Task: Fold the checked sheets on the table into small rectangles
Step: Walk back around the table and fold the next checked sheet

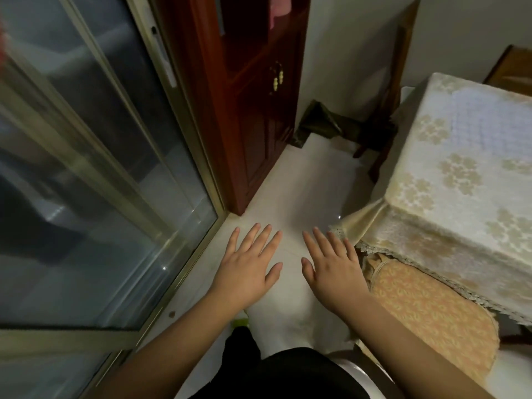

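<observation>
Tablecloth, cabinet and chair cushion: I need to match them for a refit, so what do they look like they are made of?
Tablecloth: cream woven or lace-like fabric, matte, with raised floral motifs and a scalloped trim edge.
Cabinet: dark reddish wood or wood veneer, glossy, with panelled doors and pale handles.
Chair cushion: orange patterned cloth, soft-looking, with a piped edge.

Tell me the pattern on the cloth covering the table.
Cream tablecloth with pale gold flower clusters and a lace-trimmed edge, shown in the head view.

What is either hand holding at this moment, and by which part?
Nothing is held. The left hand and right hand are both stretched out over the floor with fingers straight and spread, touching neither the table nor any sheet.
</observation>
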